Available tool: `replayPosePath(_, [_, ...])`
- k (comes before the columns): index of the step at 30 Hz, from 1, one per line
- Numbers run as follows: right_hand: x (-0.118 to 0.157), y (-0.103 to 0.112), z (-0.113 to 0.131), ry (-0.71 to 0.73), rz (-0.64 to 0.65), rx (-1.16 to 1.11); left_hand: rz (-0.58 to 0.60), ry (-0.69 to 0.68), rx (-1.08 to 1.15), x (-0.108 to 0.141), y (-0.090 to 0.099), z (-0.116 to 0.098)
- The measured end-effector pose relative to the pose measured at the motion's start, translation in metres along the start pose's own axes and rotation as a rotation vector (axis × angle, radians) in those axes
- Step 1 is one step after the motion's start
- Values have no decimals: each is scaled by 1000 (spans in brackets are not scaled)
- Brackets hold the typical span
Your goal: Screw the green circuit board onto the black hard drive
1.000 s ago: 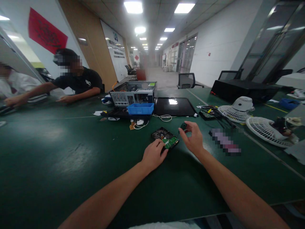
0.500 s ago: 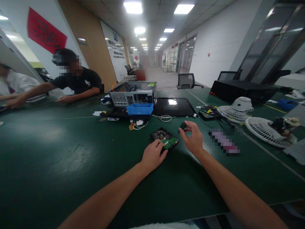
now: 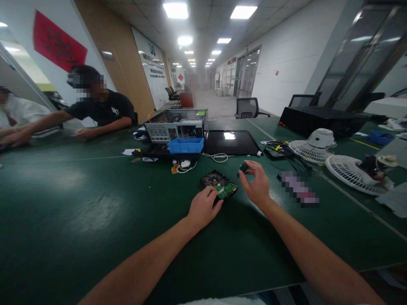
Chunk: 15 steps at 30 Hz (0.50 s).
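A hard drive (image 3: 215, 178) lies on the green tabletop, its circuit board facing up. My left hand (image 3: 205, 206) grips the drive's near left edge, thumb and fingers resting against it. My right hand (image 3: 256, 180) is beside the drive's right corner, thumb and fingers pinched round the short dark handle of a screwdriver (image 3: 243, 167). The screwdriver's shaft is too thin and dim to make out, so I cannot tell whether its tip touches the drive.
Beyond the drive stand an open computer case (image 3: 176, 127), a blue bin (image 3: 186, 145) and a flat black panel (image 3: 232, 142). White cable (image 3: 187, 168) lies nearer. To the right are a blurred-out flat object (image 3: 299, 188) and fan parts (image 3: 349, 171). Co-workers (image 3: 104, 110) sit at the left.
The view has shifted very slightly. Both my hands keep nearly the same place on and beside the drive. A co-worker's outstretched hand at the far left has moved a little.
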State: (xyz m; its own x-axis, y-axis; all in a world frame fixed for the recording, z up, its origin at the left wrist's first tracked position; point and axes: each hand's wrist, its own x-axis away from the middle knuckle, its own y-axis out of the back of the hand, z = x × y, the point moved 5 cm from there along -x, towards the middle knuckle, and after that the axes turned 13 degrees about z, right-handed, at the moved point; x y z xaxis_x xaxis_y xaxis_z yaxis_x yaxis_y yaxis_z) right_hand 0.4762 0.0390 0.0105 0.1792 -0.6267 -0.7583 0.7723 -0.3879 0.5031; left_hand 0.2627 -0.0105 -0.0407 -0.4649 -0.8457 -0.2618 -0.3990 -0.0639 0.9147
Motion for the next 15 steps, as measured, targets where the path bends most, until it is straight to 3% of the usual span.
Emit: replayPosePath(15, [1, 1, 0, 11, -12, -16, 14, 3, 8, 0, 5, -3])
